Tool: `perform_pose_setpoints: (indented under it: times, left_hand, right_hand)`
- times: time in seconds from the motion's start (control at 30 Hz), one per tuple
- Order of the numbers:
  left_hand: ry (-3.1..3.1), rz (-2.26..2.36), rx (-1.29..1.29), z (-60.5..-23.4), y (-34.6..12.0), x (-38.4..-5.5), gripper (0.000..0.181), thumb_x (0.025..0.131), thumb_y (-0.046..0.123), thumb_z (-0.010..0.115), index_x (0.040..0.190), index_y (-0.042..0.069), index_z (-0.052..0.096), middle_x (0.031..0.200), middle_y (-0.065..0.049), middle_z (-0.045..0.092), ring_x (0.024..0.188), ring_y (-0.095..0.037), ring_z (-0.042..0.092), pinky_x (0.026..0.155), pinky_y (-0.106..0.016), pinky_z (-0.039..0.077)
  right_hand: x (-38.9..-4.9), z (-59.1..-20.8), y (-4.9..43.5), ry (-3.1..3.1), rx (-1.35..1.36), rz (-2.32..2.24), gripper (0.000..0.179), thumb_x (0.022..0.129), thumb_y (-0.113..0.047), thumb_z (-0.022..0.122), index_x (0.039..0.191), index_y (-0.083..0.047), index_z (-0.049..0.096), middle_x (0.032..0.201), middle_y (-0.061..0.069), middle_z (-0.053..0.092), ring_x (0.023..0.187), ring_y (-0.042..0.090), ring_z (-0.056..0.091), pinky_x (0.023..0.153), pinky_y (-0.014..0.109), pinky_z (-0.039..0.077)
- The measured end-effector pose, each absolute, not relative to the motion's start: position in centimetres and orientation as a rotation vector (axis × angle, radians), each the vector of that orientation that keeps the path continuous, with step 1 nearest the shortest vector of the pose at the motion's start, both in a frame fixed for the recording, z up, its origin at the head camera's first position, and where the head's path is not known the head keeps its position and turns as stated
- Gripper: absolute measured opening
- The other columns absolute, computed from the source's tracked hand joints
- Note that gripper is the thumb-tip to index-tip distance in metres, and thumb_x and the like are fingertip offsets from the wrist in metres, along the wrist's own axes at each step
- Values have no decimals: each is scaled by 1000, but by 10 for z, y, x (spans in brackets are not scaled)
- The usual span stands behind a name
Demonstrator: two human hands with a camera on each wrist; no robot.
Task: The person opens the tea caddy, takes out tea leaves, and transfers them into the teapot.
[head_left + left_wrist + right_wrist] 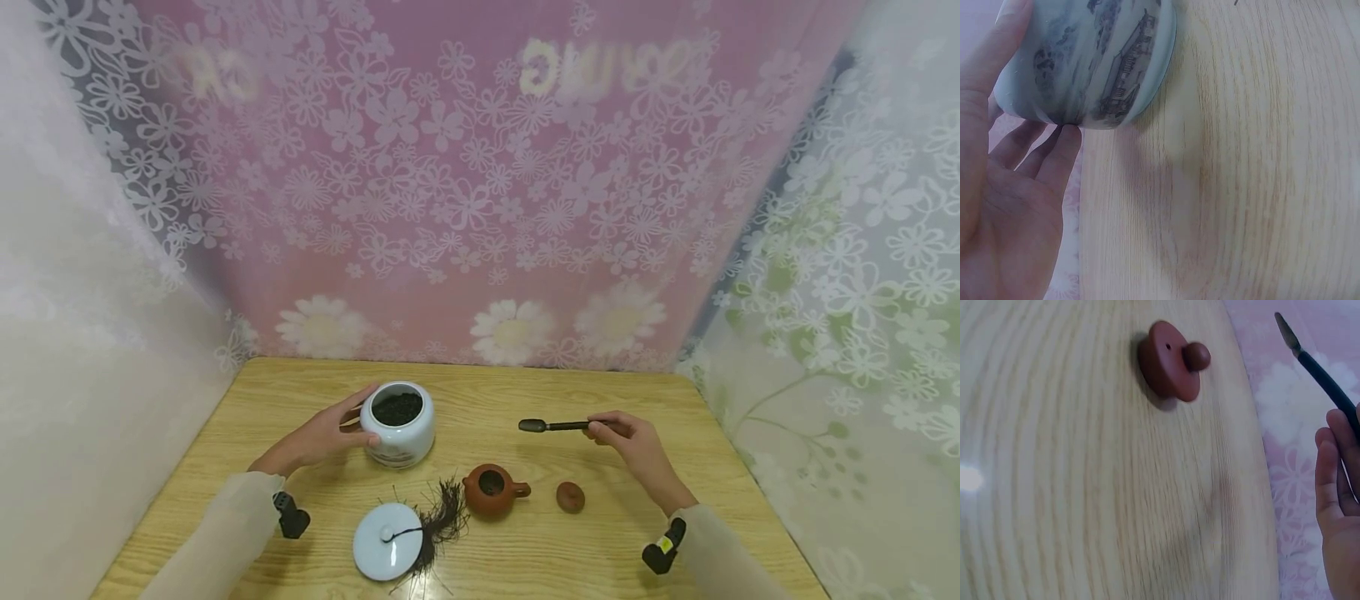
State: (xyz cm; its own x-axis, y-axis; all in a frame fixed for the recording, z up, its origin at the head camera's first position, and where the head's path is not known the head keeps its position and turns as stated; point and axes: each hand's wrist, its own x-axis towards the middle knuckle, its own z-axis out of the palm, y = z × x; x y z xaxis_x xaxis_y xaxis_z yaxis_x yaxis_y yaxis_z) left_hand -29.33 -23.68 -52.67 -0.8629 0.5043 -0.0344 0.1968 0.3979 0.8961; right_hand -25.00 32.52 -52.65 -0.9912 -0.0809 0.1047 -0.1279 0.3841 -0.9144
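Note:
My left hand (326, 433) grips the side of a white porcelain jar (402, 446), its thumb and fingers spread round the wall. Dark loose tea leaves (397, 408) show through the jar's mouth, and a painted landscape (1125, 69) covers its side in the left wrist view. On the right, my right hand (637, 450) pinches the handle of a dark tea scoop (534, 425) above the table, its head pointing left. Between the hands, nearer the front, stands a small brown clay teapot (487, 498) with its top uncovered. Its round clay lid (570, 497) lies to the right.
A pale jar lid (378, 546) with a dark tassel (444, 517) lies on the front left of the wooden table (600, 542), the tassel close to the teapot's spout. A pink flowered curtain (465, 208) hangs behind the table's back edge.

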Motion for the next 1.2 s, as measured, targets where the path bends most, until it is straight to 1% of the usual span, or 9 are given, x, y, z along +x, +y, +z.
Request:
perform_pose_setpoints:
  times: [0.07, 0.17, 0.33, 0.43, 0.63, 0.77, 1.0, 1.13, 1.2]
  left_hand:
    - [2363, 1446, 619, -527, -237, -293, 103, 101, 32, 82, 178, 25, 14, 183, -19, 12, 164, -51, 24, 129, -61, 38]
    - [2367, 1440, 602, -526, -237, -292, 103, 100, 33, 82, 178, 27, 14, 183, -18, 13, 164, -50, 25, 129, -61, 38]
    - [2355, 1443, 603, -526, -237, -292, 103, 101, 34, 82, 178, 27, 14, 183, -18, 12, 165, -50, 24, 128, -63, 38]
    - [2348, 1445, 596, -527, -237, -293, 103, 101, 34, 82, 178, 27, 14, 183, -18, 13, 165, -50, 24, 129, -62, 38]
    - [2354, 1442, 582, -529, -237, -294, 103, 100, 34, 82, 177, 30, 15, 184, -15, 13, 165, -48, 25, 129, -62, 38]
    - [2358, 1440, 592, -528, -237, -293, 103, 100, 34, 82, 178, 29, 15, 184, -17, 13, 165, -49, 25, 129, -62, 39]
    - [2365, 1435, 613, -525, -237, -292, 102, 101, 33, 82, 177, 27, 15, 183, -19, 13, 165, -50, 24, 128, -61, 40]
    - [2352, 1448, 608, -527, -237, -294, 103, 100, 32, 82, 177, 28, 15, 184, -17, 12, 165, -49, 23, 129, -60, 39]
    - [2349, 1452, 598, -528, -238, -295, 103, 100, 33, 82, 177, 30, 15, 184, -16, 12, 166, -48, 23, 129, -60, 39]
  right_hand:
    - [-254, -528, 332, -2570, 150, 1713, 51, 108, -36, 71, 140, 3, 68, 118, 8, 83, 110, 23, 78, 100, 42, 65]
    - [-258, -531, 342, -2553, 87, 1732, 54, 108, -38, 71, 142, 3, 67, 119, 4, 83, 111, 18, 78, 101, 40, 65]
    - [-266, -540, 356, -2529, 11, 1764, 54, 108, -37, 71, 144, 3, 66, 123, 7, 82, 109, 10, 77, 102, 36, 65]
    - [-270, -545, 361, -2524, -26, 1771, 56, 108, -36, 71, 146, 5, 63, 127, 11, 80, 110, 11, 77, 103, 36, 64]
    - [-277, -552, 367, -2531, -65, 1766, 52, 109, -34, 71, 145, 2, 65, 131, 16, 78, 113, 15, 78, 103, 34, 64]
    - [-280, -553, 367, -2542, -94, 1759, 53, 108, -35, 72, 146, 2, 65, 130, 15, 78, 113, 15, 78, 103, 33, 64]
    - [-277, -553, 367, -2581, -119, 1723, 57, 109, -36, 71, 148, 5, 62, 129, 12, 79, 111, 9, 78, 101, 29, 64]
    - [-277, -555, 369, -2631, -131, 1644, 54, 108, -38, 71, 145, 2, 66, 129, 13, 79, 109, 9, 78, 97, 24, 64]
    - [-278, -557, 371, -2677, -134, 1555, 51, 107, -40, 72, 141, -2, 70, 125, 12, 80, 107, 11, 77, 94, 24, 64]
